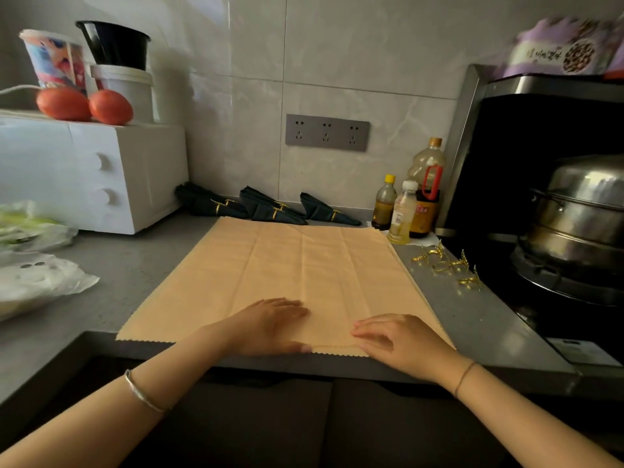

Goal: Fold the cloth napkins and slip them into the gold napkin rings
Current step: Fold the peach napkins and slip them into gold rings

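both hands (270,324) (401,342) flat, fingers straight, pressing peach napkin (297,265) near counter (128,265) edge.

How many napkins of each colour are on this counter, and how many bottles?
Peach napkin, spread flat: 1
Dark napkins, folded, with gold rings on: 4
Bottles: 3
Total: 8

One peach napkin (287,265). Three piles of dark folded napkins (270,209), exact number unclear. One cluster of loose gold rings (445,265), too tangled to count. Three bottles (401,214), two tomatoes (64,104), one microwave (101,173), one steel pot (580,204), three wall sockets (327,132).
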A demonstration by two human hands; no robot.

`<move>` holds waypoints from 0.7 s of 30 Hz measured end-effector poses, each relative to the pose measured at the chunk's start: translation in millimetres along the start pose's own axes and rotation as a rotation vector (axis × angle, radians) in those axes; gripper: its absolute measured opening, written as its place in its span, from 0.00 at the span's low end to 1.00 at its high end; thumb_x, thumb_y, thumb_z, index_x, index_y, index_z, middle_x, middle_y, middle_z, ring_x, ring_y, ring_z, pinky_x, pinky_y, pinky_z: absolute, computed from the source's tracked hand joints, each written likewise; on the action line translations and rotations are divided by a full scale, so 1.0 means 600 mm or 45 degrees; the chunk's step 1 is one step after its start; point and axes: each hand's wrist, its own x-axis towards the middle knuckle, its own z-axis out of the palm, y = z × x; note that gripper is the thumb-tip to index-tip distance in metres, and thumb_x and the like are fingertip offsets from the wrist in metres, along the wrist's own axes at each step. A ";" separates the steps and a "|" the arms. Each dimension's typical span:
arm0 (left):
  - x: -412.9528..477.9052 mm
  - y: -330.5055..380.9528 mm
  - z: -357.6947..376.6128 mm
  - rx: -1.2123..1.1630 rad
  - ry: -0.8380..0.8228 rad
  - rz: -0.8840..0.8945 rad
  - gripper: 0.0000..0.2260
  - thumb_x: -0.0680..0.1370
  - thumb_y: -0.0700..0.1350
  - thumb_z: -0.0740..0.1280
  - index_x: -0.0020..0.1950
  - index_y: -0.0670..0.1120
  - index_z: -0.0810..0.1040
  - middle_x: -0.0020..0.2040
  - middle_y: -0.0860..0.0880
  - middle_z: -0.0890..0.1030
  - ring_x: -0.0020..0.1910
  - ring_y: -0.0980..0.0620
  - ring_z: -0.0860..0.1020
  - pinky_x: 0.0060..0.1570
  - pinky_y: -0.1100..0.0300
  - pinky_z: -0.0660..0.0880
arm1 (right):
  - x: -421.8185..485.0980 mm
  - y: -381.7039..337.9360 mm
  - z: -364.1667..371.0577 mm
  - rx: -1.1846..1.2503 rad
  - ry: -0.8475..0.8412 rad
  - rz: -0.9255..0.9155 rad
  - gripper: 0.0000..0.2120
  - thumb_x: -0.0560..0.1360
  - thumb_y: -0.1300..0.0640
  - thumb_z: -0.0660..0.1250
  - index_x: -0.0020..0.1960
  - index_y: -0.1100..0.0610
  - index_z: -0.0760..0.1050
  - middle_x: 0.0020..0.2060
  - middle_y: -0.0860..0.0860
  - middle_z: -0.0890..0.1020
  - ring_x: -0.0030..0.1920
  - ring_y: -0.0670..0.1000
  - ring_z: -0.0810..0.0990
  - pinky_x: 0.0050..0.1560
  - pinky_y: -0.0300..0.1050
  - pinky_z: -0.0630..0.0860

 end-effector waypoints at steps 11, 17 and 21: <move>-0.024 -0.014 -0.020 0.158 0.097 0.058 0.18 0.81 0.56 0.58 0.71 0.57 0.70 0.69 0.59 0.71 0.68 0.57 0.70 0.67 0.61 0.65 | 0.004 -0.002 -0.013 -0.054 -0.011 0.015 0.13 0.79 0.50 0.61 0.62 0.47 0.77 0.60 0.39 0.78 0.60 0.38 0.74 0.64 0.34 0.68; -0.051 -0.069 -0.051 0.119 0.130 -0.138 0.14 0.82 0.46 0.59 0.66 0.56 0.75 0.65 0.59 0.76 0.64 0.56 0.74 0.63 0.61 0.69 | 0.005 0.042 -0.026 0.048 -0.117 0.194 0.15 0.79 0.50 0.61 0.65 0.47 0.74 0.61 0.36 0.72 0.62 0.36 0.69 0.63 0.30 0.63; -0.066 -0.108 -0.082 0.039 0.207 -0.227 0.12 0.81 0.48 0.61 0.61 0.49 0.79 0.59 0.53 0.80 0.57 0.52 0.77 0.58 0.60 0.72 | -0.001 0.055 -0.046 0.222 -0.153 0.276 0.20 0.76 0.39 0.56 0.55 0.48 0.80 0.49 0.45 0.83 0.51 0.48 0.80 0.53 0.41 0.74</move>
